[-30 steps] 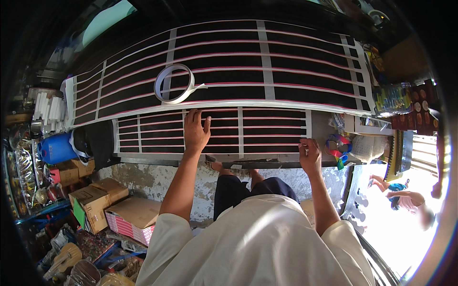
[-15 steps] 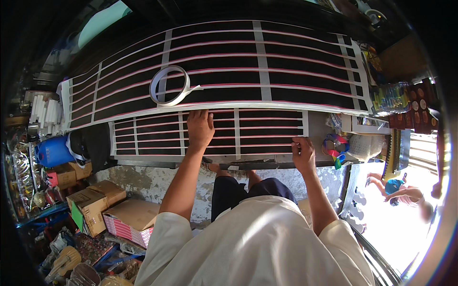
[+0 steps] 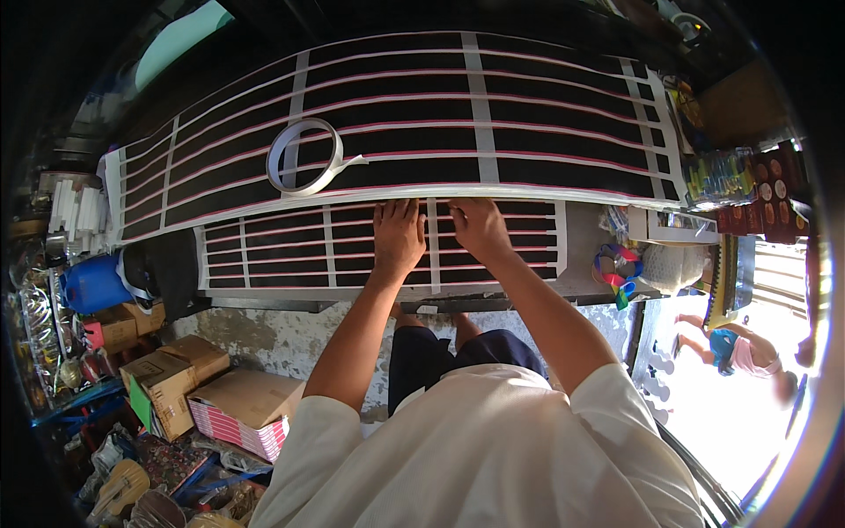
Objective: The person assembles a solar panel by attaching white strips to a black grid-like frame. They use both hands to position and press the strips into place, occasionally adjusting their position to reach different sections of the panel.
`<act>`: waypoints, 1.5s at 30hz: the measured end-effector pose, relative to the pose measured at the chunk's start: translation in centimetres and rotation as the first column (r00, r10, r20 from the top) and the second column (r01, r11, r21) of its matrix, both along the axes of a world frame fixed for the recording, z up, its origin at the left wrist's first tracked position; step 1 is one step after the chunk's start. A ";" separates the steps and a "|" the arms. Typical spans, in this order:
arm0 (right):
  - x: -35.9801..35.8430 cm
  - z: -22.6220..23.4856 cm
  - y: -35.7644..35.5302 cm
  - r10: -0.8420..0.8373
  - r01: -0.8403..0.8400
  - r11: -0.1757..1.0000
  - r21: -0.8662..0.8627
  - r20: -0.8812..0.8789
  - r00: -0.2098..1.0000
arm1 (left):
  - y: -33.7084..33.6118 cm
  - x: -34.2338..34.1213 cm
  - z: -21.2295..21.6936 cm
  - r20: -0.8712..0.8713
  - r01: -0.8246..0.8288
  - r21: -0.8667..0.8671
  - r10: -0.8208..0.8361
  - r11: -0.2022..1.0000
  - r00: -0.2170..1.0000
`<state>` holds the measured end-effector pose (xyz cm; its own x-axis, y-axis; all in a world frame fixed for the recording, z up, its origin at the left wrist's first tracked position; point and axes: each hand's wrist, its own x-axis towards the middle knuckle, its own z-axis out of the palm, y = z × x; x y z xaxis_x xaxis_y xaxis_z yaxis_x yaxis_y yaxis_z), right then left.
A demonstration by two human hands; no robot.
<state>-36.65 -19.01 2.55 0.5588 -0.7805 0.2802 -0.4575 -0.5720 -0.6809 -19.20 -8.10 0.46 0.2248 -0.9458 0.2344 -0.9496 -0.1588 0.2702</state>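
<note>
Both hands press flat on the near sheet, fingers spread, pinching nothing. The left hand and right hand lie side by side, either side of a white strip; the step looks like smoothing that strip down. The tape roll lies on the far sheet, far left of the hands. The next move likely calls for even pressure along the strip.
</note>
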 end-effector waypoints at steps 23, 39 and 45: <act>5.7 -4.5 -2.6 0.072 -0.134 0.977 -0.164 -0.341 0.937 | 0.2 1.0 0.3 -0.149 0.018 0.004 -0.017 1.000 0.989; 5.0 -8.1 -3.7 0.045 -0.143 0.923 -0.357 -0.269 0.962 | -0.2 0.8 0.7 -0.092 -0.008 0.148 0.022 0.989 0.996; 6.5 -8.4 -3.7 0.011 -0.043 0.941 -0.334 -0.095 0.995 | -0.1 0.5 1.2 -0.050 -0.011 0.144 0.018 0.990 0.999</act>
<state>-30.19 -22.69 -5.81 0.6135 -0.6340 0.4708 -0.4891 -0.7731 -0.4038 -18.66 -8.16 1.64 0.2470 -0.9653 0.0848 -0.9326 -0.2131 0.2913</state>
